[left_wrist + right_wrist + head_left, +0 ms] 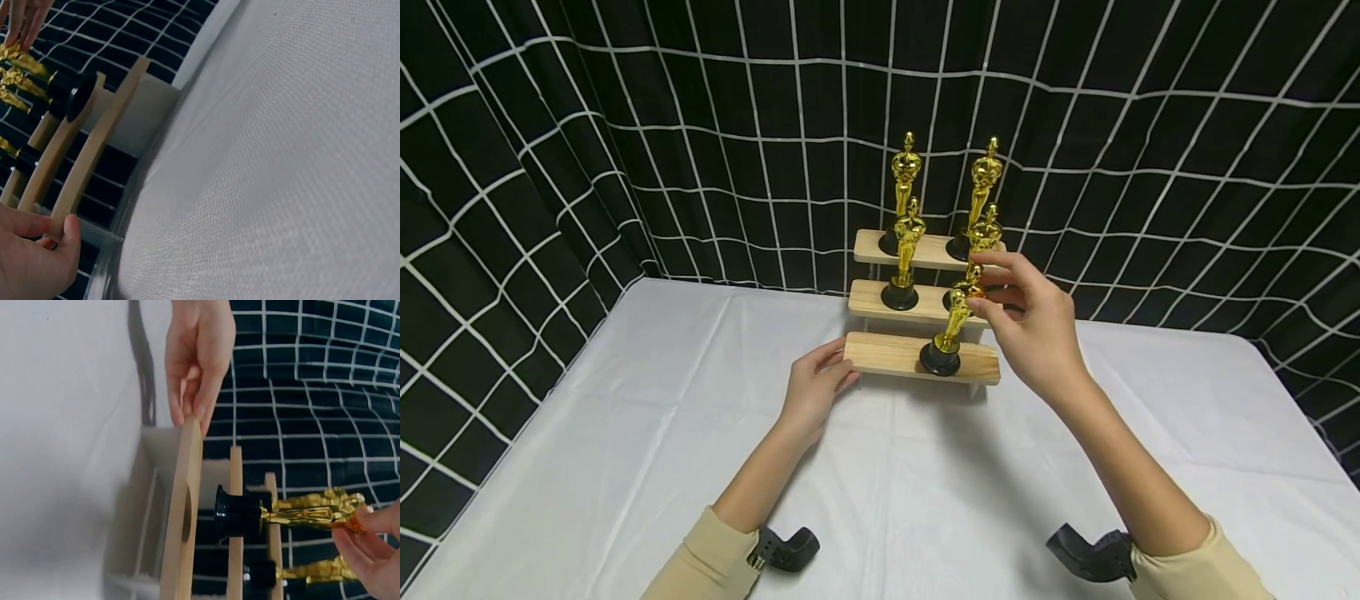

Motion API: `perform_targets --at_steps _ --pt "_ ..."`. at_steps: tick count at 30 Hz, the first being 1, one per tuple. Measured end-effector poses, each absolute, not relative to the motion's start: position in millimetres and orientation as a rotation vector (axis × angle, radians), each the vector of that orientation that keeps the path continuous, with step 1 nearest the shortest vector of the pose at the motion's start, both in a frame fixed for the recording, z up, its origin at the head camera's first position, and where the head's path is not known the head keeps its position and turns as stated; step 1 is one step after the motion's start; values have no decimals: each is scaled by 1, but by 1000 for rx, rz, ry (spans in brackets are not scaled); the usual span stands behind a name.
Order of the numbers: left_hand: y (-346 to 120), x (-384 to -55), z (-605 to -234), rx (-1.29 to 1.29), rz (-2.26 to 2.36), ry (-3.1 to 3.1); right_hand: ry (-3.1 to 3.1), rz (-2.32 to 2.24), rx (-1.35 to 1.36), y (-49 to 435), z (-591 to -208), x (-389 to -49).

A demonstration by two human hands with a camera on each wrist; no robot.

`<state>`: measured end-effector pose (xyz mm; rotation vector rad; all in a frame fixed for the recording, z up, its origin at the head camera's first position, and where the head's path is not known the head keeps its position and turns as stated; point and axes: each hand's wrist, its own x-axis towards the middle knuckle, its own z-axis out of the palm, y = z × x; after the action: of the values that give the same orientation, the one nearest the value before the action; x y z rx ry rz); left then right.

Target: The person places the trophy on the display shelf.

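My right hand [1037, 325] pinches a gold statuette trophy [957, 317] by its upper body between thumb and fingers. The trophy leans slightly, and its round black base [228, 515] hangs just above the lowest shelf, with a gap showing in the right wrist view. My left hand [816, 387] grips the left end of the lowest wooden shelf [880, 350], thumb and fingers on either side of the plank [94, 156]. On the middle shelf [865, 298] stands a matching trophy [908, 242] at left; another [985, 229] at right is partly hidden by my right hand.
Two more gold trophies, one at left [906, 171] and one at right [987, 171], stand on the top shelf [867, 243]. The three-step stand sits on a white-clothed table [700, 400] near its back edge. Behind hangs a black curtain [737, 158] with a white grid.
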<state>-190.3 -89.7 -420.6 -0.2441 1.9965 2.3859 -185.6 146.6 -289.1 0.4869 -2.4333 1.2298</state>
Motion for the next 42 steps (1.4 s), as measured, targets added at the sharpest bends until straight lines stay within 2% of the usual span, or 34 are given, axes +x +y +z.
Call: perform_targets --at_steps 14,27,42 --pt "-90 -190 -420 -264 2404 1963 -2467 1358 510 108 -300 -204" --pt "-90 -189 -421 -283 2406 1958 -2485 1351 502 99 -312 -214" --pt "-90 -187 -424 -291 2394 1971 -2415 1428 549 95 -321 -208"
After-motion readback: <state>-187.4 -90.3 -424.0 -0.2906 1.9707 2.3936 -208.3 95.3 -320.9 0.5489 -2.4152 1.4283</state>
